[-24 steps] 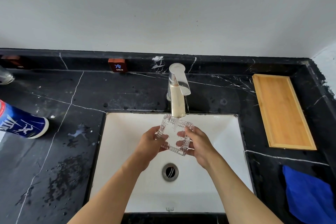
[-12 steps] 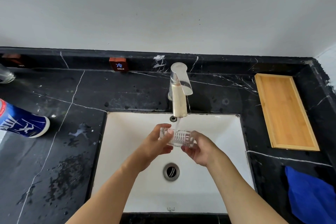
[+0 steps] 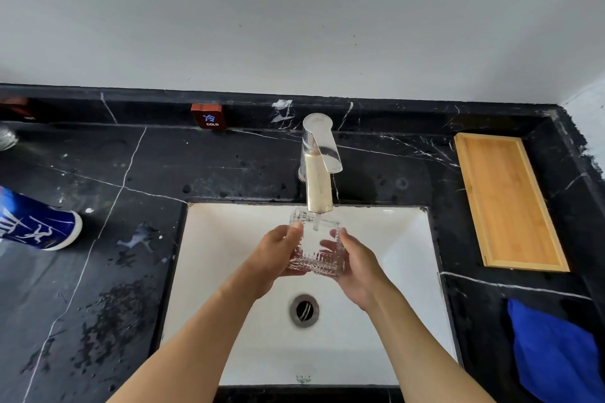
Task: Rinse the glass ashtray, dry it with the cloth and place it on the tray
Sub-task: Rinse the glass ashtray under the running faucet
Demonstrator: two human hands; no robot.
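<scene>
The square ribbed glass ashtray (image 3: 315,247) is held over the white sink (image 3: 386,239), directly under the faucet (image 3: 319,173), whose running water falls into it. My left hand (image 3: 278,255) grips its left side and my right hand (image 3: 355,263) grips its right side, fingers showing through the glass. The ashtray is tilted with its opening towards me. A wooden tray (image 3: 505,203) lies on the counter to the right. The blue cloth (image 3: 553,353) lies crumpled at the near right.
The black marble counter (image 3: 98,271) is wet with splashes left of the sink. A blue and white can (image 3: 36,222) lies at the left edge. A red "COLD" tag (image 3: 208,116) sits on the back ledge. The drain (image 3: 304,309) is below my hands.
Both hands have turned the ashtray under the water: upright a second ago, flat and edge-on half a second ago, now tilted with its opening showing. Its place under the spout is unchanged.
</scene>
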